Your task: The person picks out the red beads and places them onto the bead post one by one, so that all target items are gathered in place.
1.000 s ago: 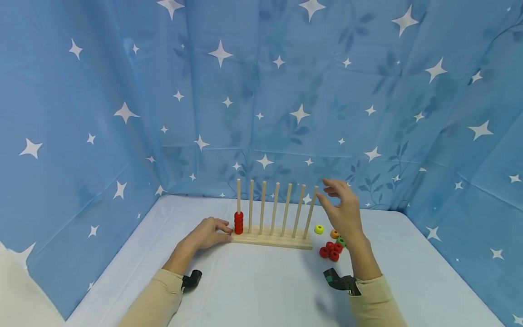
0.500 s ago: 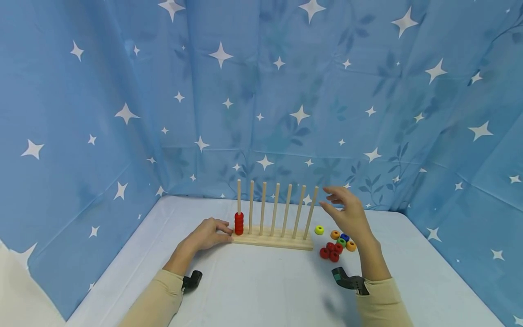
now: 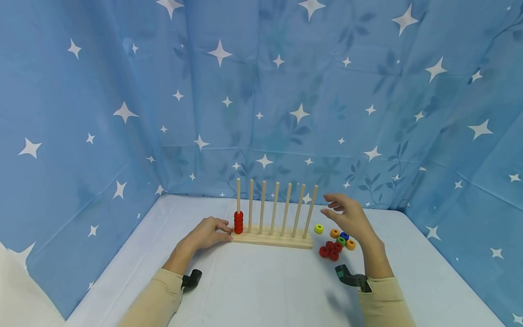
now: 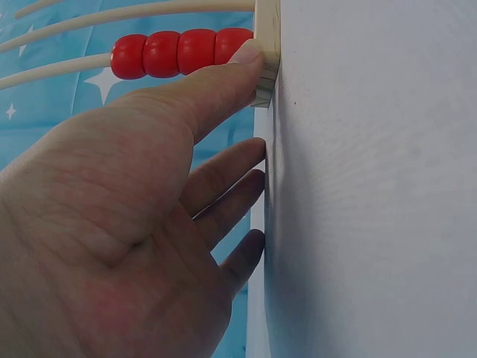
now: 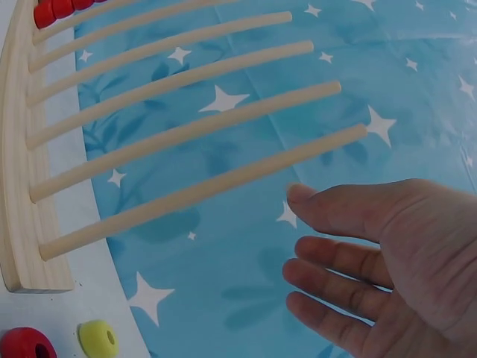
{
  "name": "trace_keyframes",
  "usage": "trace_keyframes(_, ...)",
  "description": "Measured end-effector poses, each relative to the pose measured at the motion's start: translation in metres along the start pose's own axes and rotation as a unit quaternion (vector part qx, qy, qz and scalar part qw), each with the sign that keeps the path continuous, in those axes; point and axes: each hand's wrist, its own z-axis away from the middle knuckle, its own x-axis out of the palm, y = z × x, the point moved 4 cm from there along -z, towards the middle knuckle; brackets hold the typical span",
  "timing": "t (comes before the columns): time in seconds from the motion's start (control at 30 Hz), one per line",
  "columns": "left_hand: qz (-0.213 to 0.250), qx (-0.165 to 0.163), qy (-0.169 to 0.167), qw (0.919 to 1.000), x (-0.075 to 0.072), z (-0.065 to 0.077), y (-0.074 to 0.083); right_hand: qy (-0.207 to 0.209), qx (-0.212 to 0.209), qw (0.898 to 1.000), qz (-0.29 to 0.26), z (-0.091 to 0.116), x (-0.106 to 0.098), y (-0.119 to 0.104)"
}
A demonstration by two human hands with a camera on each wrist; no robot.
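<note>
A wooden peg rack with several upright pegs stands on the table, with red beads stacked on its leftmost peg. My left hand holds the left end of the rack's base; in the left wrist view its thumb presses the base beside the red beads, while the other fingertips reach the table. Raised to the right of the rightmost peg, my right hand holds nothing. Its thumb and fingers are apart, with bare space between them and the peg.
Right of the rack lie loose beads: a yellow one, red ones, orange ones, a green one and a blue one. A blue star-patterned curtain hangs behind the white table.
My right hand has moved away from the rightmost peg, to the right and down, uncovering the blue and orange beads. The left hand stays at the rack's end.
</note>
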Motion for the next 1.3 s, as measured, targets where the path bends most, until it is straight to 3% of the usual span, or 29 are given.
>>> trace_keyframes(0.83,-0.010,0.007,0.000,0.9999,-0.001,-0.001,0.000,-0.091,0.057,0.994,-0.009,0.002,0.007,0.019)
trace_keyframes(1.13,-0.005,0.006,0.000,1.0000,-0.001,0.000,0.000,-0.186,0.105,0.977,-0.016,0.006,0.019,0.030)
trace_keyframes(1.3,0.002,0.005,0.000,1.0000,0.000,0.000,0.000,-0.202,0.109,0.973,-0.005,0.008,0.019,0.033)
